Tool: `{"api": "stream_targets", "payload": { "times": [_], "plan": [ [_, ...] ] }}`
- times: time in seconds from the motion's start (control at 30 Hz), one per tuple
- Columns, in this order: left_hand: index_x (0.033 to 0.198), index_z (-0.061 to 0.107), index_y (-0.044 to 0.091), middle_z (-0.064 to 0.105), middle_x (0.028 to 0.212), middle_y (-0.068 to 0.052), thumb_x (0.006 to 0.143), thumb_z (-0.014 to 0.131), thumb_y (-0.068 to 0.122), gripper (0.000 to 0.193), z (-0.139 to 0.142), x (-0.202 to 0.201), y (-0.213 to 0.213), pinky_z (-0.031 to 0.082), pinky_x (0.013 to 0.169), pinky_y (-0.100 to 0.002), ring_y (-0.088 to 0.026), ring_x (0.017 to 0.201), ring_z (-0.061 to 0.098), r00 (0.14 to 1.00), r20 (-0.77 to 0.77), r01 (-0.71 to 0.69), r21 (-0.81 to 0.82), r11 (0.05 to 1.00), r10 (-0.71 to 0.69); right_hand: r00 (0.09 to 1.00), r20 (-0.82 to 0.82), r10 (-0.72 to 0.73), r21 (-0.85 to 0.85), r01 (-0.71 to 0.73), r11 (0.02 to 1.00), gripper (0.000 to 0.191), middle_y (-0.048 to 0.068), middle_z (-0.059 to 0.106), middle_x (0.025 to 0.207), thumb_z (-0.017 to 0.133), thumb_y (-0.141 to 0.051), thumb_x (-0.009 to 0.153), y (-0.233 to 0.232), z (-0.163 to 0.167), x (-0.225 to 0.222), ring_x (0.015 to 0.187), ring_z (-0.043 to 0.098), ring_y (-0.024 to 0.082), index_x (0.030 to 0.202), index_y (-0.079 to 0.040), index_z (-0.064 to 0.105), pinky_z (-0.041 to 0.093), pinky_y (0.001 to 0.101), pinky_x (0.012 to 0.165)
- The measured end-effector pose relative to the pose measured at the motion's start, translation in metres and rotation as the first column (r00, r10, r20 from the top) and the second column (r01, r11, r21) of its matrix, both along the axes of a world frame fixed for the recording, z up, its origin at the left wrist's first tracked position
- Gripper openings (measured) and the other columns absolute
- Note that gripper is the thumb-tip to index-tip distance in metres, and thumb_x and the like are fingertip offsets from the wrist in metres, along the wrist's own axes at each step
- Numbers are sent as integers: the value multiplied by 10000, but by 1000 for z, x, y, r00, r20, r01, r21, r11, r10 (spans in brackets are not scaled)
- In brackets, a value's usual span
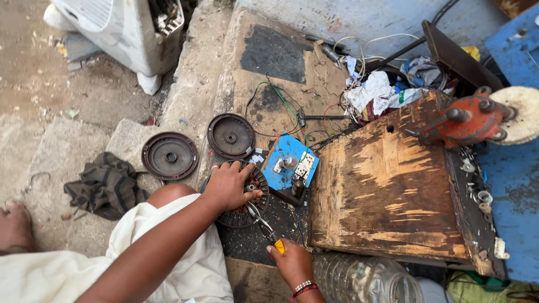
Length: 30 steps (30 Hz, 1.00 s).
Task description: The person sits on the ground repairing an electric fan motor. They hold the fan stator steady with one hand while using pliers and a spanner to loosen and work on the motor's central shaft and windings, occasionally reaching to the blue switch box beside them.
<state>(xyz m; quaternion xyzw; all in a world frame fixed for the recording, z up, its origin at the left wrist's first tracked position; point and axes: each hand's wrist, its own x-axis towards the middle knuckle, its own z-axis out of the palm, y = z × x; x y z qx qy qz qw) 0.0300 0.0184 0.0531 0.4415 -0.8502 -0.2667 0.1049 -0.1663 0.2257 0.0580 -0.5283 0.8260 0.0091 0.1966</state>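
Note:
A round dark motor stator (247, 212) with copper windings lies on a black mat in front of my knee. My left hand (227, 185) rests flat on top of it, fingers spread over its rim and thumb near the centre. My right hand (292, 262), with a beaded bracelet at the wrist, grips the yellow handles of pliers (264, 225). The plier jaws point up-left and reach the stator's middle, just under my left thumb.
Two round dark motor end covers (169, 155) (231, 136) lie on the stone beyond the stator. A blue switch board (291, 163) with wires sits to the right, next to a worn wooden board (387, 191). A red winding tool (466, 120), a clear plastic jar (365, 278) and a dark cloth (104, 185) are nearby.

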Motion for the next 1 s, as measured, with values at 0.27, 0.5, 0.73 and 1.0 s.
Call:
{"api": "stream_targets", "payload": {
  "times": [0.27,0.5,0.73,1.0],
  "plan": [
    [1311,660,148,629,1315,-100,905,558,575,598,-30,-11,-8,305,1087,-597,-316,1221,540,950,-292,23,-288,957,-111,998,-25,60,-16,-60,998,417,138,734,877,739,-493,833,-13,12,-1,825,700,367,910,-82,730,550,485,701],
    [1314,660,137,653,1226,-77,938,541,536,562,-36,-13,-6,404,1034,-482,-298,1147,568,948,-302,37,-194,980,-96,987,136,-88,-59,97,994,396,133,732,795,801,-458,794,1,-20,-12,711,685,343,856,-72,743,531,446,629],
    [1305,663,138,652,1211,-67,922,552,529,558,-40,-15,-5,411,990,-483,-284,1137,569,943,-328,1,-169,986,-58,720,626,-299,47,348,936,367,-22,648,624,842,-361,843,25,-86,-13,579,520,54,759,-30,705,454,281,537],
    [1276,660,126,638,1256,-64,905,565,548,570,-46,-17,-5,404,983,-488,-281,1157,555,955,-295,-10,-171,985,-41,987,145,-75,24,72,997,370,104,721,698,816,-432,817,-4,-32,-24,655,679,301,814,-69,744,513,420,587]
  ]
}}
